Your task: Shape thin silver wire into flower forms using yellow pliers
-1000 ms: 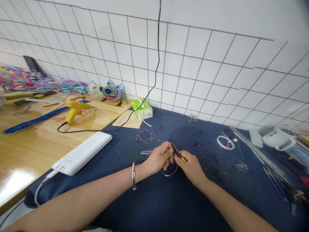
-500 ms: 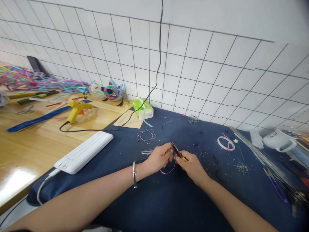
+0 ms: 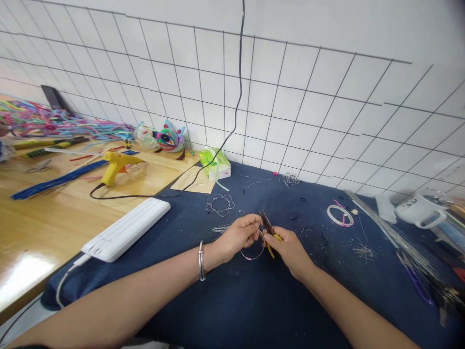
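Note:
Between the fingers of my left hand (image 3: 242, 236) is pinched a thin wire ring (image 3: 258, 255) with a small pink piece on its lower edge. My right hand (image 3: 290, 249) grips yellow-handled pliers (image 3: 268, 227), whose dark jaws point up beside my left fingertips. The jaws look slightly parted, close to the ring's upper part; whether they touch the wire I cannot tell. Behind my left hand lies a bundle of short straight wires (image 3: 220, 229), partly hidden. Farther back rests a flower-shaped wire piece (image 3: 220, 205) made of loops.
A white power strip (image 3: 127, 228) lies left, near a yellow glue gun (image 3: 118, 165). A green tissue pack (image 3: 215, 164) stands by the wall. To the right are a white coil (image 3: 340, 216), long wires (image 3: 385, 218), a white mug (image 3: 421, 210) and purple-handled scissors (image 3: 416, 278). A black cable (image 3: 238, 104) hangs behind.
The pliers have shifted slightly away from my left fingertips, and their jaws and handles have spread a little. My left fingers have changed their pinch on the ring.

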Available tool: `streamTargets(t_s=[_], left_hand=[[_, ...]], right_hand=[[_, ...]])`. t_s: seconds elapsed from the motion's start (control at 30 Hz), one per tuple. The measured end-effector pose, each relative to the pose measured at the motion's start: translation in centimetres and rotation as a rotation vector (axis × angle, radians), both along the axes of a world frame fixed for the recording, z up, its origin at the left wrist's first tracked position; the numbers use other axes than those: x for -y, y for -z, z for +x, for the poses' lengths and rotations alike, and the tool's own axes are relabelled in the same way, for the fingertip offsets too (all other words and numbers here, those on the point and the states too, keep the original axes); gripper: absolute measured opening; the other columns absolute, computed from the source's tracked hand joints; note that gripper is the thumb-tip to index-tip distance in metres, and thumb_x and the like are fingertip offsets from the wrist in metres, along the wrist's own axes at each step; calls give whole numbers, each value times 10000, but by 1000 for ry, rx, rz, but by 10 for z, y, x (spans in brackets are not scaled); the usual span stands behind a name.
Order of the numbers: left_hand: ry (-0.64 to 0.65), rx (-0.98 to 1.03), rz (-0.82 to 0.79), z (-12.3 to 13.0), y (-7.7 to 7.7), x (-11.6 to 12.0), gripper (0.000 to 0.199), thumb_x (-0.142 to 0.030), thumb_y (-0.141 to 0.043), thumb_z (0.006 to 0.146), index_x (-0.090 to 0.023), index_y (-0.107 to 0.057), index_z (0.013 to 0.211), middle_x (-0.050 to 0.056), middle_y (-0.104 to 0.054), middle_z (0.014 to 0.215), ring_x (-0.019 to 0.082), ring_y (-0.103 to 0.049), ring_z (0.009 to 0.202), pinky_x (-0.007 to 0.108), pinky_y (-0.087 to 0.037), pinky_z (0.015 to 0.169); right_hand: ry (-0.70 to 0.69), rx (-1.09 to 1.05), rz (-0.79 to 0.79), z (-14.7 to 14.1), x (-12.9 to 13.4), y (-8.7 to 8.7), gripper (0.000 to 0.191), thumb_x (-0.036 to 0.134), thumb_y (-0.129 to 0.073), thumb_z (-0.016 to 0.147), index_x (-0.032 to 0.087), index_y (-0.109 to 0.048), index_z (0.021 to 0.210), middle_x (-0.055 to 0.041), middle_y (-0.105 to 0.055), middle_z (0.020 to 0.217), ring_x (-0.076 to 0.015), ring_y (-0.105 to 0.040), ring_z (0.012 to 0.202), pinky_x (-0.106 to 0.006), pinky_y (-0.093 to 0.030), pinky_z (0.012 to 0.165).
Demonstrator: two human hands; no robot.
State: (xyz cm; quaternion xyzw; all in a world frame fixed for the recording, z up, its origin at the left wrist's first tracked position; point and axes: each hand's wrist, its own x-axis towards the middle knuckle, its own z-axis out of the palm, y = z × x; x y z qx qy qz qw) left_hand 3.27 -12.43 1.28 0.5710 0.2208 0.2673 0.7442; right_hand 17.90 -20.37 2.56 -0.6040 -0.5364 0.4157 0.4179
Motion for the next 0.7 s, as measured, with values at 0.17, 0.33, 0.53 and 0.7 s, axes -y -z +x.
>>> streamTargets(t_s=[0.17,0.33,0.53,0.7], left_hand=[[-57,-58,71,-1,-1,-1,213,-352,-413,849,-172,-499,925,-49,-403,580,45,-285,431,168,-191,420],[-196,-175,281,-8,-5,-10,188,-299,-396,843,-176,-534,879,-42,-437,573,70,-348,478,175,-266,458],[-338,-218,416,-15,-7,-21,196,-259,-366,844,-168,-538,857,-40,-443,570,84,-384,498,187,-300,485],[-376,-223,441,-13,-3,-20,197,-257,-361,842,-173,-539,855,-39,-460,574,87,-403,506,191,-314,496]], right_hand=[[15,103,37,4,1,0,278,373,-448,820,167,-593,938,-19,-601,757,-144,-537,711,-257,-390,645],[45,680,334,13,4,-7,248,378,-433,838,199,-589,911,-48,-590,846,-182,-503,802,-312,-356,741],[34,1328,569,12,7,-15,237,347,-454,853,186,-596,955,-85,-552,827,-222,-443,849,-377,-292,790],[35,1534,605,11,9,-15,254,335,-448,863,186,-573,1027,-100,-539,840,-234,-429,857,-369,-295,741]])
